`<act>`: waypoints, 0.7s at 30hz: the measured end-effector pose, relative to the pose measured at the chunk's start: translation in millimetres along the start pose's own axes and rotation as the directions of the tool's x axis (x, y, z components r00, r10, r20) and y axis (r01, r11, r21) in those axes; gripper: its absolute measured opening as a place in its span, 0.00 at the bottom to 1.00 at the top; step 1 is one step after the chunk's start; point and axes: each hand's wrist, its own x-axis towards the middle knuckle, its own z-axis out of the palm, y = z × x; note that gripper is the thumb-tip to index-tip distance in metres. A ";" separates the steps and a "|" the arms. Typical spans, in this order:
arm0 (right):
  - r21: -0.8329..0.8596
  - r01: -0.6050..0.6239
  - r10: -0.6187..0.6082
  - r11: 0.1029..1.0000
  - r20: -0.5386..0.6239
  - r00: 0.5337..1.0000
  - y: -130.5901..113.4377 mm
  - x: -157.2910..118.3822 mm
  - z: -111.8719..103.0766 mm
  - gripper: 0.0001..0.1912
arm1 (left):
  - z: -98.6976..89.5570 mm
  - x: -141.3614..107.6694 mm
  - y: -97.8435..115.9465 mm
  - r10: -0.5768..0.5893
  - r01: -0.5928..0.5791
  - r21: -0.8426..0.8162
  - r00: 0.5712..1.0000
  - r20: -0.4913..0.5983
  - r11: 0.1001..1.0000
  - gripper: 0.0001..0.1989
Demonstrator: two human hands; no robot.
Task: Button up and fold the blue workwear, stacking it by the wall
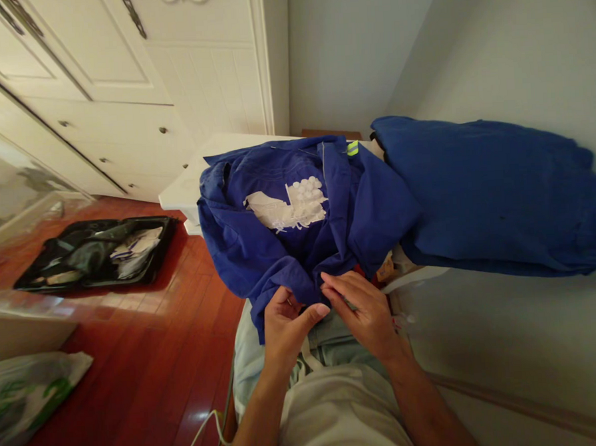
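Note:
A dark blue garment lies bunched over a white surface and hangs down toward the person's lap. White pieces, some round, sit on it, and a yellow-green reflective tab shows near its top. My left hand holds the garment's near edge between thumb and fingers. Close by on the right, my right hand has its thumb and index finger pinched together at the cloth; what lies between the fingertips is too small to make out.
Another blue cloth lies flat at the right by the wall. An open black suitcase with clothes rests on the red wooden floor. A plastic bag and a white cable are at lower left. White cabinets stand behind.

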 end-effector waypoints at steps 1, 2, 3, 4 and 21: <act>0.013 -0.016 0.017 1.000 -0.012 1.000 -0.2 0.0 -0.2 0.17 | 0.8 -0.7 0.9 -0.008 0.008 0.002 1.000 0.010 1.000 0.20; 0.031 -0.037 0.037 0.999 -0.021 0.999 -0.4 -0.1 -0.3 0.16 | 1.4 -1.2 1.7 -0.017 0.017 0.003 1.000 0.015 1.000 0.20; 0.053 -0.058 0.060 0.997 -0.028 0.998 -0.5 -0.4 -0.3 0.16 | 1.8 -1.7 2.3 -0.024 0.024 0.001 1.000 0.018 1.000 0.19; 0.078 -0.081 0.084 0.994 -0.030 0.996 -0.7 -0.7 -0.2 0.15 | 1.8 -1.9 2.8 -0.031 0.031 0.000 0.999 0.023 1.000 0.18; 0.167 -0.344 0.331 0.924 0.100 0.938 17.3 -14.5 0.4 0.20 | -1.9 16.4 -12.0 -0.216 0.170 -0.319 0.969 -0.117 0.933 0.14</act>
